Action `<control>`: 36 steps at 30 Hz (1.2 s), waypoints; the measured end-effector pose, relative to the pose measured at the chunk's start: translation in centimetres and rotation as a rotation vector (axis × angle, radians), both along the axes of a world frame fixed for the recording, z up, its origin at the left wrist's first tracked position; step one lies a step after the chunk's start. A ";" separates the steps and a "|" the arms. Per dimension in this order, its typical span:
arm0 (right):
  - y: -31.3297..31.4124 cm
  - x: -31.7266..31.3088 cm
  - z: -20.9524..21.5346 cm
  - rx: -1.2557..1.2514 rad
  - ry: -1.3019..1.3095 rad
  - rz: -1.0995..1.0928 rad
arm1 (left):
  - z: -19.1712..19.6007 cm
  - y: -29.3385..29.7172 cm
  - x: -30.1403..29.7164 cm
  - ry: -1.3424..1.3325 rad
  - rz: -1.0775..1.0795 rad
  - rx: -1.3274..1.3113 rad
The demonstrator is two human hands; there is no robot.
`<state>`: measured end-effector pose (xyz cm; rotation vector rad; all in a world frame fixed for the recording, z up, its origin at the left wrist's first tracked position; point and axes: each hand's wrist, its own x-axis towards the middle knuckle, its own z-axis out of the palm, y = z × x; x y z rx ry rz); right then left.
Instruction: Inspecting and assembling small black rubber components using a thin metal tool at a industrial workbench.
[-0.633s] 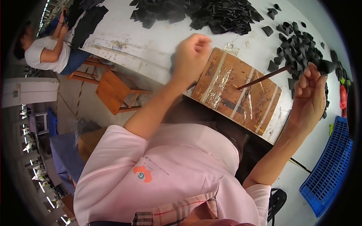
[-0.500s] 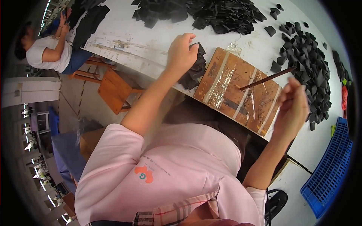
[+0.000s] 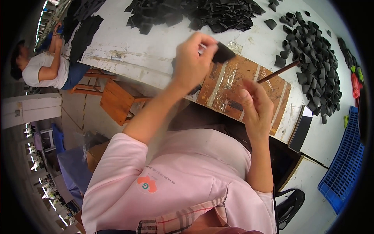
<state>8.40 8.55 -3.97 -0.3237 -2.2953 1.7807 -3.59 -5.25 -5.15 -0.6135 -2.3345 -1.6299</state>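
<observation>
My left hand (image 3: 193,62) pinches a flat black fabric piece (image 3: 223,53) between thumb and fingers, over the far left corner of a brown wooden board (image 3: 218,91). More black pieces lie partly hidden behind that hand and wrist. My right hand (image 3: 257,107) hovers above the near middle of the board, thumb and fingers apart, holding nothing. A thin dark rod (image 3: 279,72) rises at a slant from the board, just past my right fingertips. Strips of clear tape run across the board's worn surface.
Flat black pieces form a pile (image 3: 222,15) at the far side of the white table (image 3: 144,64). Curled black pieces are heaped (image 3: 311,62) at the right. A dark slab (image 3: 300,128) lies at the near edge, a blue crate (image 3: 341,163) farther right. One person (image 3: 46,70) sits at the left.
My left hand has lifted a black fabric piece and moved it right toward the board. My right hand has swung left from the board's right edge, and the dark slab has come into sight.
</observation>
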 end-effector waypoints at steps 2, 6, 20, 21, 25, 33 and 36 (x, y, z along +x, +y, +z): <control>-0.9 -0.3 0.8 -0.096 0.134 -0.080 | 2.1 1.1 3.6 -0.362 -0.150 0.249; 0.2 0.0 0.8 -0.748 0.086 -0.062 | 2.9 1.7 6.5 -0.839 -0.381 0.639; 3.1 1.3 0.8 -1.037 -0.048 0.066 | 3.5 2.6 6.5 -1.138 -0.613 0.581; 3.0 1.3 0.8 -1.020 -0.066 0.050 | 3.5 2.6 6.5 -1.139 -0.612 0.580; 2.9 1.3 1.2 -0.953 -0.125 0.005 | 3.4 2.8 6.5 -0.993 -0.546 0.463; 1.0 1.3 1.6 0.187 0.338 -0.173 | 2.5 4.1 8.2 -0.319 -0.302 0.234; 0.7 0.9 1.6 0.349 0.322 -0.221 | 2.2 4.5 8.3 0.102 -0.113 0.004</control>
